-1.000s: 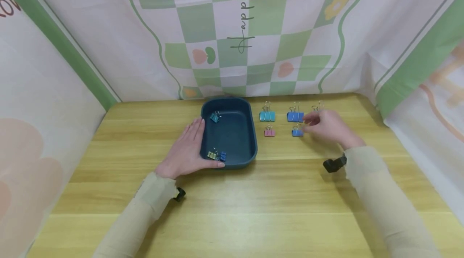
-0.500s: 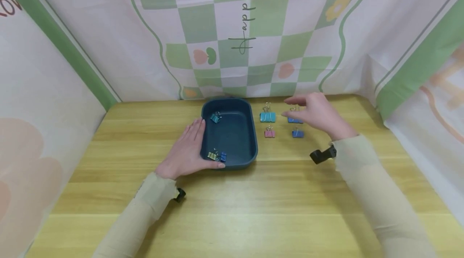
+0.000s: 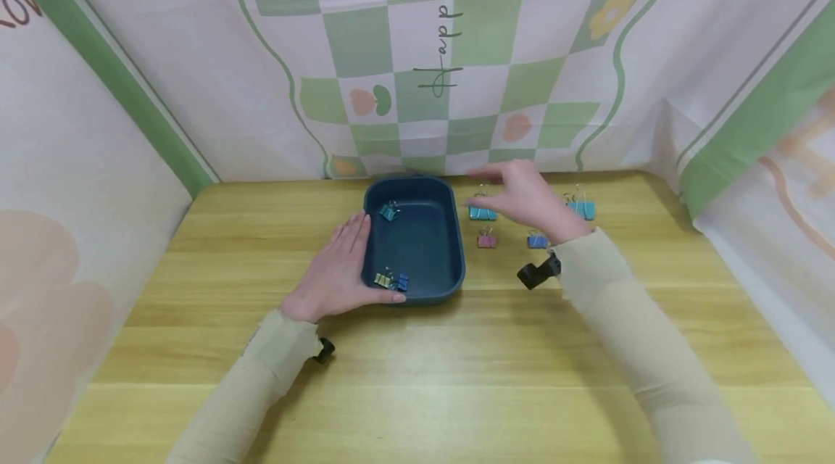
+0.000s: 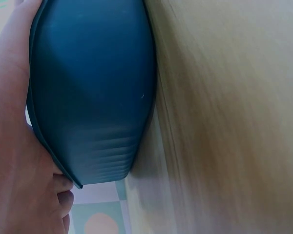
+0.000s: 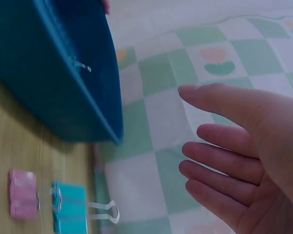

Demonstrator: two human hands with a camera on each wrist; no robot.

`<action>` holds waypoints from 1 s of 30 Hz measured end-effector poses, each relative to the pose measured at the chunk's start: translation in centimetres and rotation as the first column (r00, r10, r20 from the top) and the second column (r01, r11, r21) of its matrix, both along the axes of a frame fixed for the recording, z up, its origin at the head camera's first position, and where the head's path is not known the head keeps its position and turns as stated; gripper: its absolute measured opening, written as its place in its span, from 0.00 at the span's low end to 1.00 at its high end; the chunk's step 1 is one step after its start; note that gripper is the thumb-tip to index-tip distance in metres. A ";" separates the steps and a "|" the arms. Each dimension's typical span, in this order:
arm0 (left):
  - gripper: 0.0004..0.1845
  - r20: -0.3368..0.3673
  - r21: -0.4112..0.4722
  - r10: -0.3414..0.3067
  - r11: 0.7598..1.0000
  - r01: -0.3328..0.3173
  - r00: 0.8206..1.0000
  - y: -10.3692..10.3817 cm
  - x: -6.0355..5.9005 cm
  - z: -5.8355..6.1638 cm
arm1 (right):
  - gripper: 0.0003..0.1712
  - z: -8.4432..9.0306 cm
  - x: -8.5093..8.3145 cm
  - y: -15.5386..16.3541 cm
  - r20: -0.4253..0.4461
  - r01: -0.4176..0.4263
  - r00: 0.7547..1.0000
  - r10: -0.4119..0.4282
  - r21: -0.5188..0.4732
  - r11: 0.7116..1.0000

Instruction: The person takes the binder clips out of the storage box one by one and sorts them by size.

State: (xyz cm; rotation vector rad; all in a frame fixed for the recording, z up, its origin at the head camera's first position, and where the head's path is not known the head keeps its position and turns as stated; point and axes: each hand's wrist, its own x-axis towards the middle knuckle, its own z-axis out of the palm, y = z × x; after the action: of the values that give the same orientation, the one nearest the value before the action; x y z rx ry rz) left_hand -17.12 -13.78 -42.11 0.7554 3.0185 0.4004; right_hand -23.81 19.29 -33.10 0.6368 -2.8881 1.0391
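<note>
- Left hand [image 3: 335, 268] rests on the rim of a dark blue tray [image 3: 419, 243], fingers straight, thumb along the near edge.
- Right hand [image 3: 522, 192], fingers extended and thumb apart, hovers near a large teal clip [image 3: 483, 214] beside the tray.
- Inside lie a small teal clip [image 3: 389, 212], a yellow clip [image 3: 383, 280] and a dark blue clip [image 3: 402, 281].

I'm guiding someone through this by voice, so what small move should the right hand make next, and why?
Probably lower the right hand and pinch the large teal clip nearest the tray: the hand hovers there open and empty, the left hand rests on the tray's rim, and smaller clips already lie inside.
</note>
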 end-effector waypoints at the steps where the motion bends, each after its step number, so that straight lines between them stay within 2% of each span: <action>1: 0.79 0.000 0.004 -0.001 1.000 0.001 1.000 0.0 0.0 0.0 | 0.31 0.0 -0.1 -0.4 -0.006 -0.009 1.000 0.009 -0.004 1.000; 6: 0.79 0.003 0.012 -0.002 1.000 0.001 1.000 -0.1 0.0 0.0 | 0.32 -0.1 -0.7 -2.5 -0.050 -0.045 0.998 0.045 -0.002 0.999; 12: 0.78 0.005 0.006 -0.005 1.000 0.005 1.000 0.0 0.0 0.1 | 0.31 -0.6 -1.6 -4.8 -0.058 -0.086 0.995 0.086 0.006 0.996; 20: 0.78 -0.008 0.001 -0.007 1.000 0.007 1.000 0.0 -0.1 0.0 | 0.31 -1.8 -3.0 -8.2 -0.007 -0.105 0.995 0.104 -0.018 0.994; 24: 0.78 -0.011 -0.007 -0.009 1.000 0.009 1.000 0.0 -0.2 -0.1 | 0.31 -2.6 -3.6 -9.7 0.034 -0.082 0.996 0.084 -0.054 0.995; 30: 0.77 0.000 -0.010 -0.008 1.000 0.008 1.000 -0.1 -0.2 -0.1 | 0.29 -4.2 -4.4 -10.9 0.110 0.005 0.994 0.009 -0.123 0.992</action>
State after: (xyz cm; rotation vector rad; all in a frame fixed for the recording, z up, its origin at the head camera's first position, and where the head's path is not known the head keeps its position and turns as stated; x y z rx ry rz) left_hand -17.30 -13.86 -42.21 0.7663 3.0146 0.3844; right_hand -28.26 8.40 -37.32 0.5937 -2.8856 1.2802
